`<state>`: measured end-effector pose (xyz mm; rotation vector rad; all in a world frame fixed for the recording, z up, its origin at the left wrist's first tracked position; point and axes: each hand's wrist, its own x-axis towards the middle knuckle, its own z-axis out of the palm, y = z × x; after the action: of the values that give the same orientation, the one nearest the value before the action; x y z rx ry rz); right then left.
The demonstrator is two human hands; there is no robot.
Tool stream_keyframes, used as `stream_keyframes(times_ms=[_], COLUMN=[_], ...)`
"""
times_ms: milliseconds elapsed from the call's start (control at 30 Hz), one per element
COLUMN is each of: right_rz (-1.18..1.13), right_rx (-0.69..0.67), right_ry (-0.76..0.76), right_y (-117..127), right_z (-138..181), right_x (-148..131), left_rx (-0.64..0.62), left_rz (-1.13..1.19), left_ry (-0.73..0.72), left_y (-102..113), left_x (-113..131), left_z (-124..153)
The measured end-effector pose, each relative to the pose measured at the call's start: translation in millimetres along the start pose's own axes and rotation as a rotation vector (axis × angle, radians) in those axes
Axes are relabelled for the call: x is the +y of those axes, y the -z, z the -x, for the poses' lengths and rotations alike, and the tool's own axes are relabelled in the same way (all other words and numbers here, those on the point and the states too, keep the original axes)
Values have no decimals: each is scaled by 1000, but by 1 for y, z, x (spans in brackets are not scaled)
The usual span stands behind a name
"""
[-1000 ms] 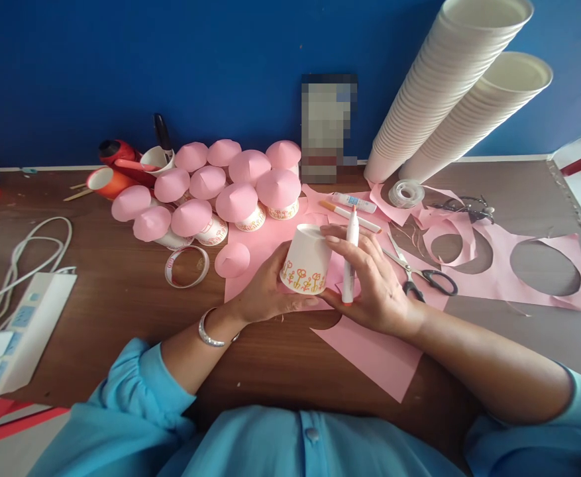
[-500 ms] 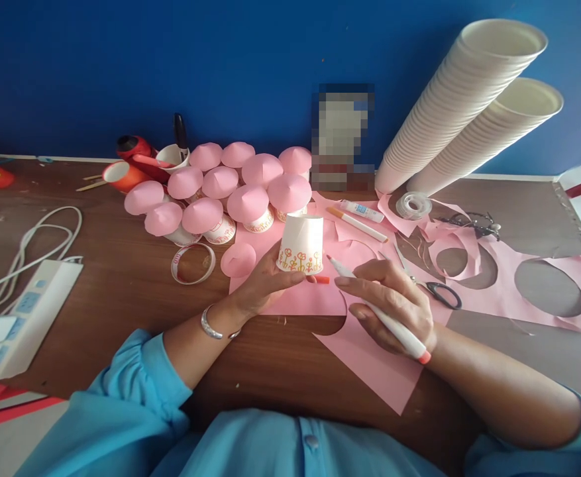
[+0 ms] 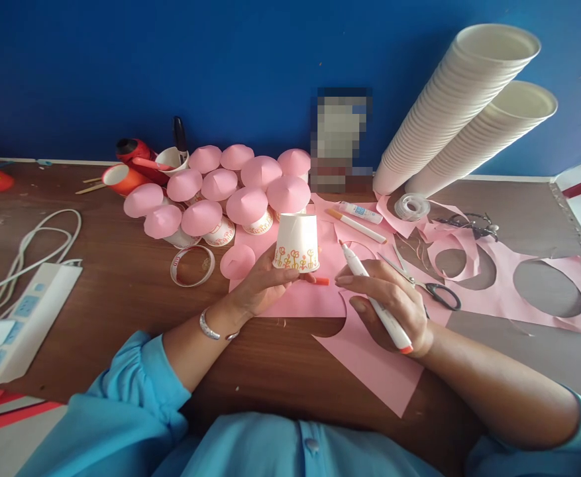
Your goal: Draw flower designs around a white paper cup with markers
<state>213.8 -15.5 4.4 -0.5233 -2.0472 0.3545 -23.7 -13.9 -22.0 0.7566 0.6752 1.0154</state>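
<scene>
My left hand [image 3: 265, 285] grips an upside-down white paper cup [image 3: 297, 238] near its rim, with fingers underneath. Red and yellowish flowers are drawn in a band around the cup's lower part. To the right of it, my right hand [image 3: 394, 298] holds a white marker [image 3: 377, 301] with an uncapped orange-red tip, apart from the cup. An orange-red marker cap [image 3: 321, 281] shows just beside my left fingers. Pink paper [image 3: 300, 305] lies below the cup, and a small pink paper cone [image 3: 238, 262] is left of it.
Several cups with pink cone tops [image 3: 248, 205] stand behind my left hand. Scissors [image 3: 439, 295], a glue tube [image 3: 361, 212], another marker [image 3: 357, 225] and a tape roll [image 3: 413, 207] lie to the right. Tall cup stacks [image 3: 454, 106] lean by the wall; a power strip [image 3: 32, 318] is left.
The marker tip has moved up and slightly away from the cup, and my right hand has shifted with it. My left hand has turned the cup a little and moved it slightly left.
</scene>
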Motion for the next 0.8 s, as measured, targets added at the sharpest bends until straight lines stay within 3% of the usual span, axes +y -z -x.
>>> stream_keyframes(times_ms=[167, 300, 567, 800], right_rz=[80, 7, -130, -145], right_rx=[-45, -29, -8, -13], right_ry=[8, 0, -185, -170], right_y=[3, 4, 3, 3], right_z=[-3, -6, -6, -5], right_x=[0, -4, -8, -6], left_rx=[16, 19, 57, 21], left_rz=[23, 31, 52, -7], left_ry=[14, -1, 12, 1], left_y=[-3, -5, -6, -7], left_x=[2, 4, 4, 3], left_z=[0, -1, 0, 0])
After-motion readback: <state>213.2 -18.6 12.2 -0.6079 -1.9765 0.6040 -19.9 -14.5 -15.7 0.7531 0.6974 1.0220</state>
